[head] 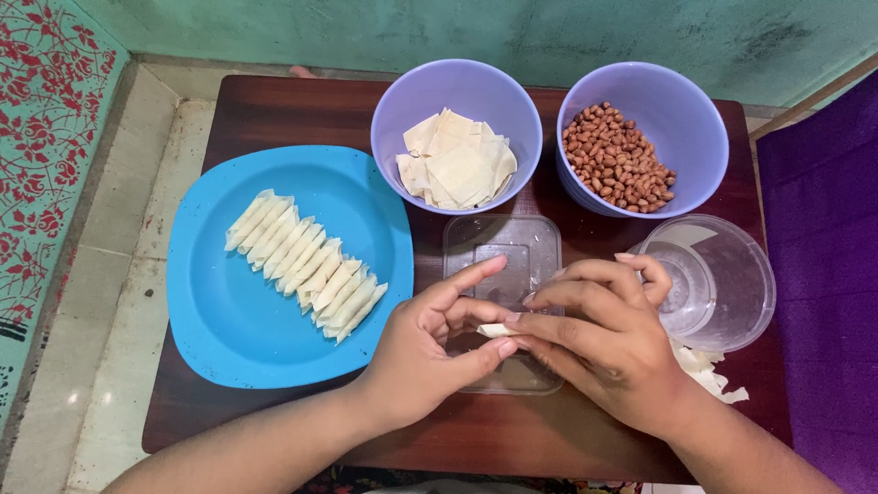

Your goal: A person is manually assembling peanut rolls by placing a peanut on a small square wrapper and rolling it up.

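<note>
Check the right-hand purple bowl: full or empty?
Partly full. The bowl holds a heap of peanuts against its left side; the right inner wall shows bare.

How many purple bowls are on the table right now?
2: a purple bowl of wrappers at the back centre, and a purple bowl of peanuts to its right. None seems hidden.

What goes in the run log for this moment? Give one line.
left hand + right hand: pinching dough piece | over clear tray | blue plate: row of rolls
</note>
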